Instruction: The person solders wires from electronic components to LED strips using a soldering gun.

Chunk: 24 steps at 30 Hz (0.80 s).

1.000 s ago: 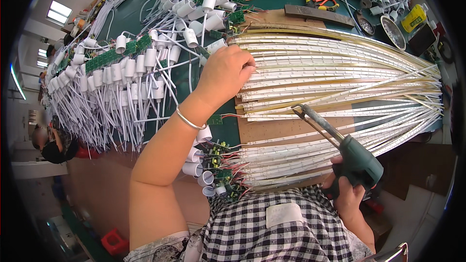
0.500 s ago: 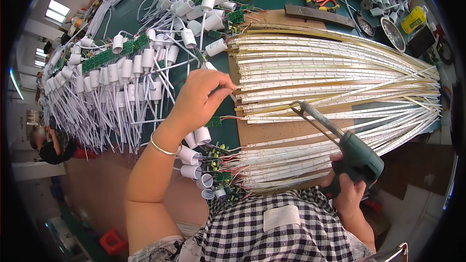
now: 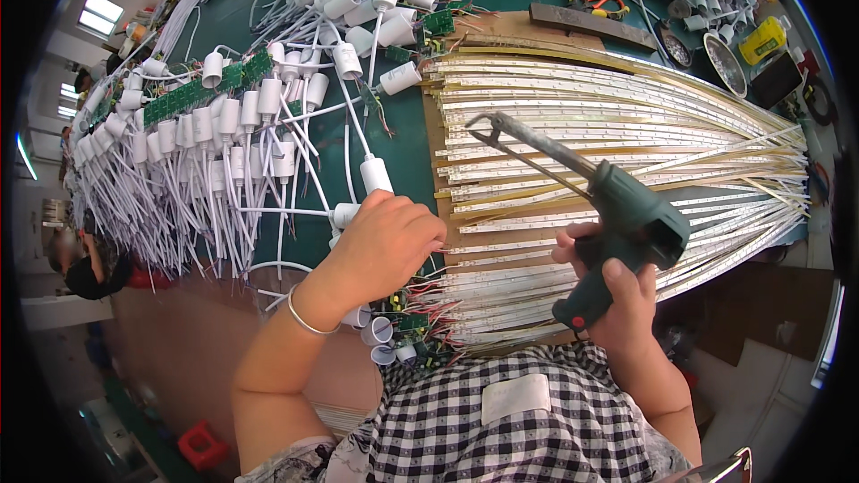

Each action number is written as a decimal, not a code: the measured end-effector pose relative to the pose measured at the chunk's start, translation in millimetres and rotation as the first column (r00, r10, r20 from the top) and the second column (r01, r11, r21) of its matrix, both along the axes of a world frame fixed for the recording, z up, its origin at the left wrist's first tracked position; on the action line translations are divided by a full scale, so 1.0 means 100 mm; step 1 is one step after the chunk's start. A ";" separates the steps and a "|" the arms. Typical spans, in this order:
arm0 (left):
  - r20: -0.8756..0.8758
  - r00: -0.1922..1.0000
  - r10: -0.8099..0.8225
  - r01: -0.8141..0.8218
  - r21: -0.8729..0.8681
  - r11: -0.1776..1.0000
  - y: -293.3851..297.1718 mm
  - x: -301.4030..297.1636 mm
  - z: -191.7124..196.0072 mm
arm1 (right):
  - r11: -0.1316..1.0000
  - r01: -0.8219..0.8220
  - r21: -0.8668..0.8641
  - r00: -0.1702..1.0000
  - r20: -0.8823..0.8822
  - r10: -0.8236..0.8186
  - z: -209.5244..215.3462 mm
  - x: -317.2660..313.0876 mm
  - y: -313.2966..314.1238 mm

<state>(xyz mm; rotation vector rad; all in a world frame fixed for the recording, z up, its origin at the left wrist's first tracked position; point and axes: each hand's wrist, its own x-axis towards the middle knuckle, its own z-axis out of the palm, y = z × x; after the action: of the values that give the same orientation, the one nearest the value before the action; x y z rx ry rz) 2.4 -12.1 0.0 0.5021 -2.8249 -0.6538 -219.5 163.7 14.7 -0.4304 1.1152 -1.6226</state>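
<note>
My right hand [image 3: 622,309] is wrapped round the grip of a dark green soldering gun [image 3: 633,210]. Its long metal barrel points up and left over the white LED strips [image 3: 555,139], with a thin feed rod beneath it. My left hand [image 3: 385,246] is closed at the strips' left ends, fingertips pinched beside short red wires. Whatever it pinches is hidden by the fingers. Just beyond that hand lies a white cylindrical lamp cap [image 3: 374,174] on a white cable. More caps and small circuit boards [image 3: 413,322] with red wires lie below it.
A large heap of white lamp caps with cables [image 3: 206,130] spreads over the green table at left. Orange-handled pliers [image 3: 598,0], a dark metal bar [image 3: 591,25], a round dish [image 3: 725,65] and a yellow bottle [image 3: 763,38] sit at the far right.
My left hand has moved nearer to me, from the upper strips to the lower strip ends. My right hand has raised the soldering gun, its tip now farther up and left.
</note>
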 end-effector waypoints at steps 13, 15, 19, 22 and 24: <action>0.034 0.999 -0.003 -0.002 0.131 0.991 -0.05 -0.02 0.00 | 0.992 -0.099 -0.072 0.995 0.021 0.101 -0.16 0.16 -0.31; 0.005 1.000 0.021 -0.021 0.164 0.986 -0.06 -0.02 -0.02 | 0.990 -0.119 -0.074 0.992 0.041 0.122 -0.19 0.17 -0.31; 0.004 1.000 0.002 -0.003 0.179 0.984 -0.07 -0.03 -0.01 | 0.987 -0.106 -0.120 0.994 0.014 0.108 -0.24 0.21 -0.28; 0.034 0.998 0.059 -0.065 0.228 0.972 -0.02 -0.11 0.01 | 0.989 -0.105 -0.104 0.994 -0.009 0.105 -0.23 0.21 -0.27; -0.020 0.995 0.095 -0.093 0.086 0.992 0.03 -0.16 0.02 | 0.991 -0.098 -0.086 0.995 0.001 0.098 -0.24 0.22 -0.26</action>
<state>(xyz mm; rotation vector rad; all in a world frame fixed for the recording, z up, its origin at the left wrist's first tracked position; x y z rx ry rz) -13.8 -9.3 2.2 0.6329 -2.7412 -0.7586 -197.7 138.1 -9.1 -0.5287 1.0073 -1.5884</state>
